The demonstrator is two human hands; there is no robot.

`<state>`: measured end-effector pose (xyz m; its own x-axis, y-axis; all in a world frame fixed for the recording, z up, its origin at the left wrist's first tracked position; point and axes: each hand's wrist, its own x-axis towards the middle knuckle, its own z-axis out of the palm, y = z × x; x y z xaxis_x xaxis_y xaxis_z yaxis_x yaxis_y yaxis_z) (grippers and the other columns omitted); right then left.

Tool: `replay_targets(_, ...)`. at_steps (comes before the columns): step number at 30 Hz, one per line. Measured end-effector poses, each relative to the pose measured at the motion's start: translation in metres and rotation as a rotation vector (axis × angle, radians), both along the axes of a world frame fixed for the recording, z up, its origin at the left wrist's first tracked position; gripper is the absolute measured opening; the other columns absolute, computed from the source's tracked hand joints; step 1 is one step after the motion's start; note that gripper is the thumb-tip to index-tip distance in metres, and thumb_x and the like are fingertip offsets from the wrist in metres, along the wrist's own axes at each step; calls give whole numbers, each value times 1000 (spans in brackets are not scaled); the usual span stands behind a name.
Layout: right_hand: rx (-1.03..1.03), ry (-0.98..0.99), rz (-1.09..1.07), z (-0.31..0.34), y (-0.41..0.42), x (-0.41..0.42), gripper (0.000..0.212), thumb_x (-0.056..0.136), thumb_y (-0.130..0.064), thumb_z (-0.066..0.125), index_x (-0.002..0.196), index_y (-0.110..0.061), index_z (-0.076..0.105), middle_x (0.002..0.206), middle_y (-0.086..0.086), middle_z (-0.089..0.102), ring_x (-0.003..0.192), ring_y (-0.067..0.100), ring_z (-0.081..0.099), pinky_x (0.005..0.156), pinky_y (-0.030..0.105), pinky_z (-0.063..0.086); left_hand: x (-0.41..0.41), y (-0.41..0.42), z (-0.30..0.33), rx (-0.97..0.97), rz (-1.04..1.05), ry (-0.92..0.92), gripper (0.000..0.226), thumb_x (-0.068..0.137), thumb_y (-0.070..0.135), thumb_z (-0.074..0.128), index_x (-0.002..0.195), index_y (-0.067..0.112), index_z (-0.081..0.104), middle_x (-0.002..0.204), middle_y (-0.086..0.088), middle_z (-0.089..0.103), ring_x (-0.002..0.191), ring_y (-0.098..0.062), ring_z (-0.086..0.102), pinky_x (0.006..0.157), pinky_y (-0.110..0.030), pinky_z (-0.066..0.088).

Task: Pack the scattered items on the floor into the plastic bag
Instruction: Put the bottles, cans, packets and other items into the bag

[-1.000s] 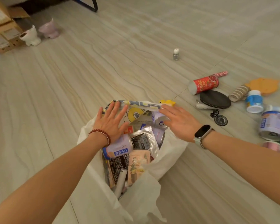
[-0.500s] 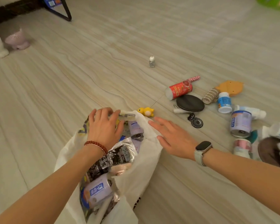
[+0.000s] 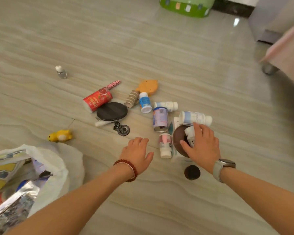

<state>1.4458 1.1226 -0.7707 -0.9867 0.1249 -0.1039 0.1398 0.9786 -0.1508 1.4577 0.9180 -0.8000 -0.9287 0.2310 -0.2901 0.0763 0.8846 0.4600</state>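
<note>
The white plastic bag [image 3: 58,160] lies open at the lower left, stuffed with foil packets and cans. Scattered on the floor are a red can [image 3: 98,100], a black round pouch [image 3: 112,111], a yellow toy [image 3: 60,135], a purple can [image 3: 160,119], a pink-labelled bottle [image 3: 165,145] and several white bottles. My right hand [image 3: 202,146] curls round a small white bottle [image 3: 189,134] lying on a brown round object [image 3: 176,141]. My left hand [image 3: 136,153] hovers relaxed and holds nothing, just left of the pink-labelled bottle.
A small glass bottle [image 3: 61,72] stands apart at the far left. An orange flat toy [image 3: 148,86], a metal disc charm [image 3: 123,129] and a dark round lid [image 3: 192,172] also lie about. A green bin [image 3: 187,5] and grey furniture [image 3: 270,17] stand at the back; a castor [image 3: 269,68] is at the right.
Both hands left the bag and swung right to the pile. My right hand now closes round the small white bottle. The view turned right, so the bag sits at the lower left.
</note>
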Motion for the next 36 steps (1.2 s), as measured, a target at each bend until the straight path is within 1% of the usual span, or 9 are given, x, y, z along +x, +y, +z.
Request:
replay_targets(6,-115,-43,-99,-16,12,-7,69,87,-38,53,143,-14,19,139,13,34,125,30,35,97,40,36,-40,74,-58,330,440,-304,46,91,37,45,119,0,49,122,-23,53,111,-36,51,94,-37,40)
replay_targets(15,-261,57,42,-12,10,-3,64,85,-38,53,140,-20,27,131,3,42,118,22,42,87,33,41,-42,76,-70,281,494,-207,46,78,33,62,115,6,53,110,-19,59,93,-33,59,80,-35,47)
replay_targets(19,-566,86,135,2,-24,-8,57,83,-30,59,134,-19,36,118,6,49,109,23,48,90,37,43,-26,33,-33,241,454,-102,48,73,30,64,116,10,55,109,-13,56,77,-22,53,69,-24,40)
replay_targets(22,-918,-71,71,8,-71,-13,51,85,-28,59,130,-18,39,115,3,51,102,21,54,83,29,45,5,-25,13,132,360,6,52,73,36,62,120,14,53,112,-10,50,90,-22,53,79,-20,35)
replay_targets(24,-1054,-226,50,10,-108,-10,46,86,-29,58,126,-18,39,109,1,53,94,20,57,69,24,47,29,-71,45,60,317,86,72,60,54,48,120,15,55,113,-8,51,100,-23,55,83,-18,34)
replay_targets(26,-1107,-345,65,13,-144,-1,42,85,-30,58,121,-20,40,105,1,54,92,22,59,70,28,49,55,-116,67,11,395,154,82,51,59,35,116,14,58,111,-8,54,100,-25,55,83,-20,34)
replay_targets(28,-1162,-462,108,18,-180,12,40,85,-28,56,122,-20,41,102,1,55,90,21,58,74,32,48,81,-155,82,-50,533,216,80,52,59,35,113,13,60,109,-10,56,99,-28,57,84,-24,37)
replay_targets(31,-1226,-598,276,31,-231,36,41,88,-19,51,128,-18,41,94,-5,54,81,12,55,70,25,45,127,-203,96,-164,613,300,71,60,55,41,110,10,62,108,-13,58,94,-31,60,82,-30,44)
replay_targets(36,-1105,-638,548,48,-291,77,44,89,-24,52,131,-18,43,123,3,54,112,19,53,91,27,40,188,-251,87,-296,738,260,55,79,29,68,126,5,51,122,-17,51,103,-32,57,88,-37,46)
